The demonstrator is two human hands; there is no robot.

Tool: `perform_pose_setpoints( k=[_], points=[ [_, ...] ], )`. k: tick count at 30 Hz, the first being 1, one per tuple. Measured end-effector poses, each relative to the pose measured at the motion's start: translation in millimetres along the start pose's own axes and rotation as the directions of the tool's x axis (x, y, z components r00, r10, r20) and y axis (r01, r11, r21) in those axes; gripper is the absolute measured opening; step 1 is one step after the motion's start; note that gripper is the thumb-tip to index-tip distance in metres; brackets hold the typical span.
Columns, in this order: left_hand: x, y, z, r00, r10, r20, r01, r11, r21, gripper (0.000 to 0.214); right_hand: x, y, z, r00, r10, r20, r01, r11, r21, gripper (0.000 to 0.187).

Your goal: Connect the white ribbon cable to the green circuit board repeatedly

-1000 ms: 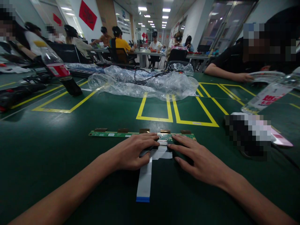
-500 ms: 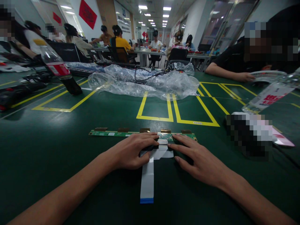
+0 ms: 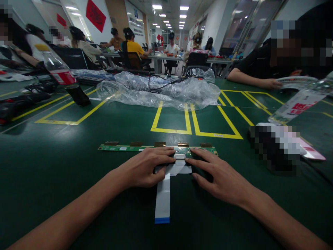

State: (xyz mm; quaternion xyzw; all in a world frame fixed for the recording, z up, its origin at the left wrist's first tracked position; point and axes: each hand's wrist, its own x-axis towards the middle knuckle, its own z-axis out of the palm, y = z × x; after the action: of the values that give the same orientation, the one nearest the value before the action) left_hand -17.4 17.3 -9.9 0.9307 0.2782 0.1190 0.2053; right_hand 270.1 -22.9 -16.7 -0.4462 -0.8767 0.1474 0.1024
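Observation:
A long narrow green circuit board (image 3: 122, 148) lies flat on the dark green table (image 3: 52, 166). A white flat ribbon cable (image 3: 162, 198) with a blue tip runs from the board's connector toward me. My left hand (image 3: 144, 168) rests on the board's near edge, its fingers stretched over the board and its thumb against the cable's top. On the other side of the connector my right hand (image 3: 221, 177) lies with fingers spread flat, fingertips touching the board and the cable's white end.
Crumpled clear plastic wrap (image 3: 161, 92) with a black cord lies beyond yellow tape boxes (image 3: 195, 121). A cola bottle (image 3: 62, 74) leans at the left, a clear bottle (image 3: 299, 104) at the right. Another person's arm (image 3: 255, 81) rests at the far right; more people sit behind.
Both hands stay on the board at the connector. The ribbon cable's free blue end has swung slightly to the right.

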Motion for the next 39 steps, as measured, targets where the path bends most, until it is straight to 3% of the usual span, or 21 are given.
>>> perform_pose_setpoints(
  k=[10,15,20,27,33,36,39],
  points=[
    [0,2,-1.6,0.999,-0.042,0.005,0.042,0.999,-0.026,0.046,-1,0,0,1.000,0.013,-0.011,-0.013,1.000,0.007,0.049],
    [4,3,1.8,0.998,-0.030,-0.063,0.028,0.999,-0.032,0.043,-1,0,0,0.999,-0.031,-0.026,0.030,0.999,-0.031,0.049],
    [10,6,17.1,0.985,-0.047,-0.168,0.070,0.989,0.133,0.045,1,1,-2,0.987,-0.103,-0.127,0.101,0.995,-0.021,0.041],
    [6,6,16.8,0.983,-0.100,-0.155,0.147,0.934,0.325,0.042,1,2,-1,0.966,-0.112,-0.233,0.116,0.993,0.005,0.039],
    [-32,-30,-7.3,0.923,-0.290,-0.253,0.367,0.861,0.352,0.041,-2,4,-2,0.974,-0.119,-0.195,0.129,0.991,0.040,0.038],
    [-68,-48,-25.1,0.847,-0.428,-0.317,0.525,0.768,0.366,0.044,-3,4,-2,0.975,-0.117,-0.192,0.130,0.990,0.060,0.038],
    [-119,-73,-42.9,0.750,-0.531,-0.395,0.658,0.660,0.363,0.047,-3,3,-3,0.977,-0.116,-0.181,0.131,0.989,0.072,0.039]
  ],
)
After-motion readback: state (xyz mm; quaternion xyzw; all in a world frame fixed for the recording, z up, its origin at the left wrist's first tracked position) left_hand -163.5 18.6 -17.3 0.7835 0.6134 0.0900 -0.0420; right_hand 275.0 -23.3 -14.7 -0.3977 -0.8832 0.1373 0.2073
